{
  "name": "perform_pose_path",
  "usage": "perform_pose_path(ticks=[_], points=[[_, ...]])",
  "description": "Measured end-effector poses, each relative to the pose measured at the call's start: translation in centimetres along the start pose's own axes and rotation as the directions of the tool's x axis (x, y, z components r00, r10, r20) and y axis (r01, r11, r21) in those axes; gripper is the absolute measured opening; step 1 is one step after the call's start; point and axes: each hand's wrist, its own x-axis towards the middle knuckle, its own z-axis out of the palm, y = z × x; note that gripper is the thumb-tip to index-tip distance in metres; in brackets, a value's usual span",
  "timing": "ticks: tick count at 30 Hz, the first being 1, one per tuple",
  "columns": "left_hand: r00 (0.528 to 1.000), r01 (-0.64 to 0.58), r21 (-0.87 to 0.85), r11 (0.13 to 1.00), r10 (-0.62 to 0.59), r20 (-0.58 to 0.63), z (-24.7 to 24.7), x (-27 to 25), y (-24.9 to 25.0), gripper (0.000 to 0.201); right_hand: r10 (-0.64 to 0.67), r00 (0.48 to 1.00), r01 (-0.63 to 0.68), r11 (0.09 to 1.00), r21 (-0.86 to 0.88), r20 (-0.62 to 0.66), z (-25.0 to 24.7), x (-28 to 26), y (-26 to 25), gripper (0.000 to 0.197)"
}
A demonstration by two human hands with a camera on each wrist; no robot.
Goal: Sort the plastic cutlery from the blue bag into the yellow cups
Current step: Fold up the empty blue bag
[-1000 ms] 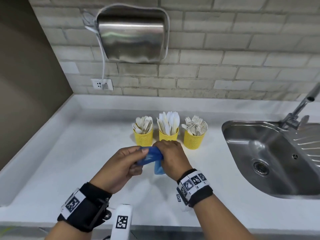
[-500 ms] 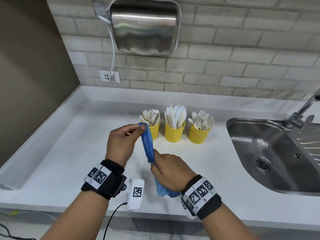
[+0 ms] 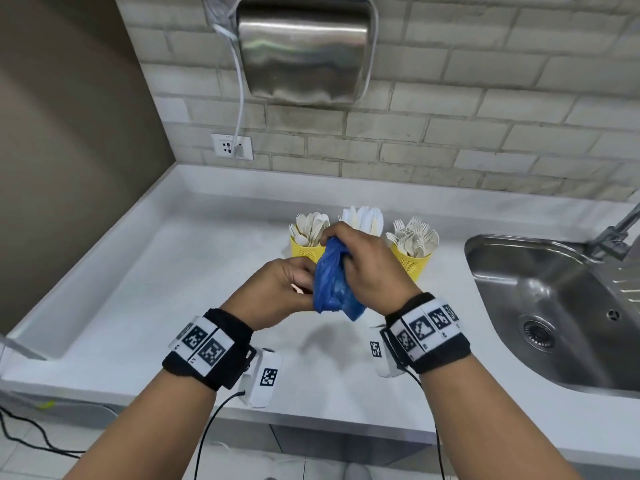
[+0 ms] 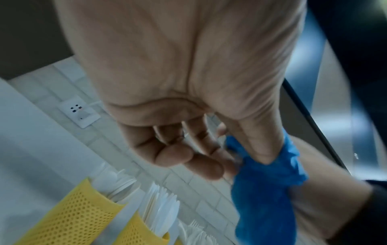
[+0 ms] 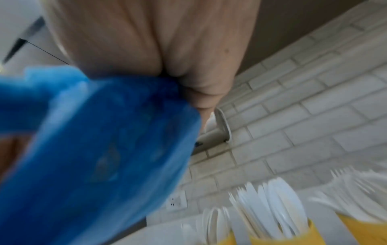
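Above the counter my two hands hold the crumpled blue bag point(image 3: 330, 282) between them. My right hand point(image 3: 363, 268) grips its upper part in a fist; the bag point(image 5: 100, 149) fills that wrist view. My left hand point(image 3: 287, 289) pinches the bag's point(image 4: 263, 182) side with thumb and fingers. Behind the hands stand three yellow perforated cups: the left one point(image 3: 302, 249) holds spoons, the middle one, mostly hidden by my right hand, holds knives point(image 3: 363, 218), the right one point(image 3: 412, 261) holds forks. Whether the bag holds anything is hidden.
A steel sink point(image 3: 554, 306) with a tap lies at the right. The white counter point(image 3: 173, 289) has a raised edge on the left and back. A hand dryer point(image 3: 304, 46) and a wall socket point(image 3: 231, 146) are on the brick wall.
The bag was stretched between my raised left hand and lower right hand; now it is bunched up, my right hand has risen to its top and my left hand has dropped beside it.
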Motion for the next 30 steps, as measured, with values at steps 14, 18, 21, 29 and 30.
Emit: perform_pose_path(ticks=[14,18,21,29,30], points=[[0.795,-0.234,-0.082,0.969,0.142,-0.589,-2.0,0.9,0.0,0.016,0.241,0.868,-0.158,0.963,-0.218,0.434,6.4,-3.6,0.4,0.015],[0.747,-0.107,-0.028,0.994,0.062,-0.662,-3.5,1.3,-1.4,0.014,0.142,0.876,-0.025,0.968,-0.249,0.461,5.0,-4.8,-1.6,0.020],[0.754,-0.040,0.028,0.999,0.048,-0.655,-3.8,1.1,-2.1,0.014,0.021,0.914,0.085,0.967,-0.242,0.405,3.3,-4.5,-3.5,0.015],[0.975,0.025,0.007,1.000,-0.023,-0.223,-2.2,-0.7,-0.7,0.008,-0.172,0.984,0.162,0.974,-0.161,-0.050,-1.6,0.6,-5.2,0.022],[0.981,-0.018,-0.032,0.999,0.012,-0.194,-2.1,-1.1,-0.1,0.011,-0.143,0.988,0.134,0.981,-0.139,-0.059,-1.4,1.3,-4.4,0.021]])
